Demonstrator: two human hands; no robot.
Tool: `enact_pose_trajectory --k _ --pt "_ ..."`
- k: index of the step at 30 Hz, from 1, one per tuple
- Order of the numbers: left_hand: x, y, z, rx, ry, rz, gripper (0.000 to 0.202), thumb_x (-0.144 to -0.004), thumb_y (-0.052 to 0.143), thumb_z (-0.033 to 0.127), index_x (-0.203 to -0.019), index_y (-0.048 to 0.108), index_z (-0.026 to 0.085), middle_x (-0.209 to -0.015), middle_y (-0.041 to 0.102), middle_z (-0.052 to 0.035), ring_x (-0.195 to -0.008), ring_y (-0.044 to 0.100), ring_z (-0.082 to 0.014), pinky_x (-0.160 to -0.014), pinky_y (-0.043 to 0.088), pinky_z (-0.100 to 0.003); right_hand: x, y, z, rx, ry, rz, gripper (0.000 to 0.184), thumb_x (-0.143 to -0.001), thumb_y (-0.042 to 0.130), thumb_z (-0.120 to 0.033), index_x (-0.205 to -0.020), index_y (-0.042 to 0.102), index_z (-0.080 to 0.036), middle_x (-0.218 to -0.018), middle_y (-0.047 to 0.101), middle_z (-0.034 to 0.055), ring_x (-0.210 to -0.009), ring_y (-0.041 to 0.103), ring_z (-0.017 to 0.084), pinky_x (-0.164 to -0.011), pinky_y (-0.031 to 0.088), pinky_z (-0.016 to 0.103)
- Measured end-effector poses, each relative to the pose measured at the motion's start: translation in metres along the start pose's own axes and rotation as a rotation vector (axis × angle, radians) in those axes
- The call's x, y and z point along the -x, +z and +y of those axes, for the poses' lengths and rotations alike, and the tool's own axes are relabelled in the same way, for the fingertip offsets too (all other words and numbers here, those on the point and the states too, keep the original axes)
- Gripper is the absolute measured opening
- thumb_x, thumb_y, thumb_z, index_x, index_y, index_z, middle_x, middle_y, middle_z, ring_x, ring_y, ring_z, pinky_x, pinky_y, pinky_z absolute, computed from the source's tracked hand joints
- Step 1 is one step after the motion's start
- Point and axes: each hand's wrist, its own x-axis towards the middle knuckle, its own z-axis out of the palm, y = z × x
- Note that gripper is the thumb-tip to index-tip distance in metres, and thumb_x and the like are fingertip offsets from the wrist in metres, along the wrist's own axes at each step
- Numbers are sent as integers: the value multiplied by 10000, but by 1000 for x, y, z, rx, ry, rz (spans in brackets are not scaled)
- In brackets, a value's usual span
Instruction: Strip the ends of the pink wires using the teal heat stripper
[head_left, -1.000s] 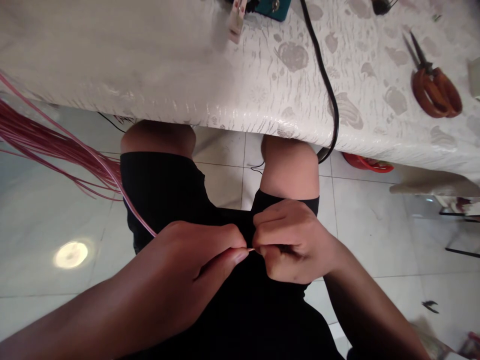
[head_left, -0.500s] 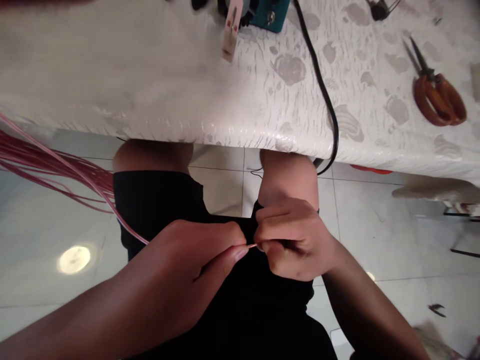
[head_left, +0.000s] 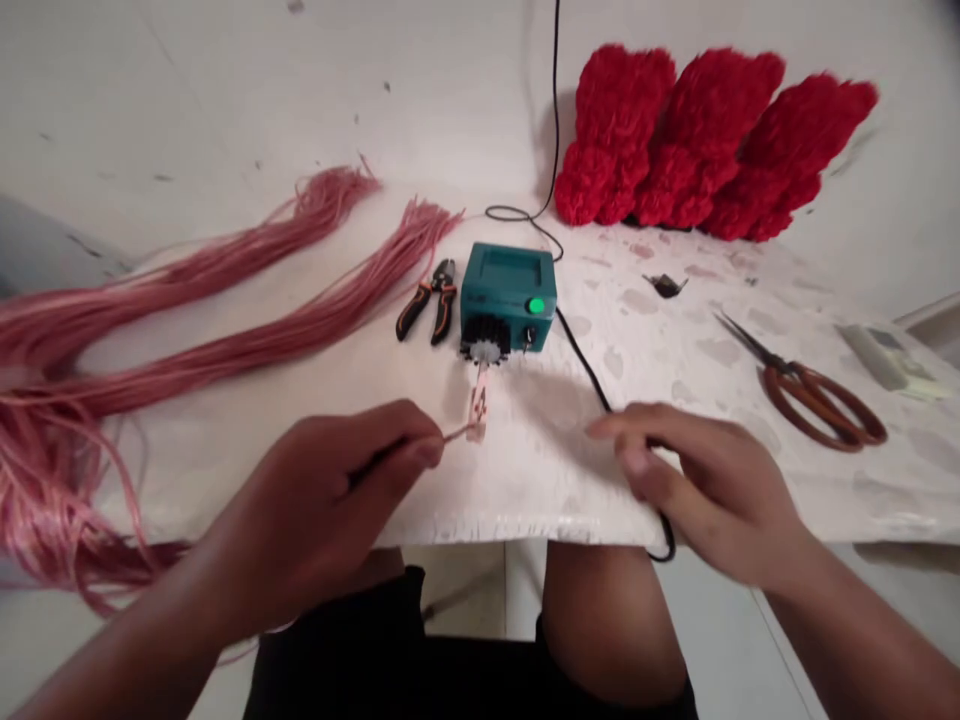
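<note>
Pinched between the thumb and forefinger of my left hand [head_left: 330,500] is a pink wire [head_left: 456,433]. Its tip reaches the small pale clip [head_left: 478,408] on the front shaft of a teal machine [head_left: 510,290]. Whether the tip is inside the clip or only touching it, I cannot tell. A green light glows on the machine's face. My right hand [head_left: 701,480], slightly blurred, hovers over the front of the table with its forefinger stretched out, the other fingers partly curled, and nothing visible in it. A black cable [head_left: 585,360] runs behind that hand.
Long bundles of pink wire [head_left: 247,365] stretch across the left side. Orange-and-black pliers [head_left: 430,302] lie beside the machine. Brown-handled scissors [head_left: 806,390] and a pale box [head_left: 889,360] are on the right. Red ruffled flower-like bunches [head_left: 679,140] stand against the wall.
Both hands have risen from over my lap to the table and moved apart. My right hand has let go of the wire tip, and my left hand has carried the wire to the clip. The view has tilted up.
</note>
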Motion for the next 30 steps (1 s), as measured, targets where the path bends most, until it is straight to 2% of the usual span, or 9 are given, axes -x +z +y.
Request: enact_pose_trajectory --k 2,4,7,10,14,20,24,30 --pt "-31 -15 -6 -65 19 64 263 -969 496 334 -779 620 201 -645 618 50 -581 529 -109 -545 374 -231 -38 -3 15 93 31 135 181 -993 544 -283 -1103 679 -234 -679 592 -34 -558 547 116 -550 441 251" --pt "-56 -25 -16 -62 80 61 261 -963 495 335 -787 626 193 -700 628 35 -633 540 -119 -594 401 -236 -73 -3 31 142 13 206 207 -988 539 -318 -1133 654 -224 -659 565 -42 -557 538 125 -581 440 269" --pt "-84 -34 -37 -52 181 -2 257 -969 491 334 -795 609 187 -692 581 36 -625 499 -115 -592 398 -235 -112 2 52 255 -18 108 303 -988 532 -401 -1202 617 -205 -675 585 -36 -585 562 142 -593 417 287" --pt "-101 -36 -60 -79 193 -107 281 -988 471 341 -784 585 183 -678 534 40 -625 467 -113 -594 388 -235 -130 12 65 357 -50 1 380 -995 490 -488 -1203 632 -203 -681 618 -19 -608 595 166 -586 402 297" --pt "-112 -30 -80 -103 153 -261 323 -1014 423 360 -798 585 183 -695 546 33 -637 476 -117 -596 375 -240 -134 26 78 347 -169 66 400 -1001 459 -489 -1147 665 -179 -772 673 26 -627 615 172 -613 442 312" --pt "-116 -21 -90 -184 112 -330 312 -1021 404 338 -822 594 192 -706 570 21 -634 506 -129 -600 356 -253 -126 38 89 236 -175 122 370 -996 515 -432 -1222 634 -164 -901 700 44 -600 587 137 -602 477 295" --pt "-116 -21 -88 -273 109 -339 296 -1012 417 313 -800 583 190 -702 597 7 -608 526 -136 -597 346 -259 -126 40 87 171 -140 148 328 -980 559 -406 -1194 651 -174 -863 681 24 -597 572 128 -609 488 283" --pt "-121 -24 -70 -315 236 -347 249 -994 444 234 -800 594 190 -655 590 24 -549 489 -114 -569 310 -249 -127 39 84 113 -123 153 307 -980 565 -385 -1185 652 -174 -872 684 26 -600 572 125 -614 494 279"
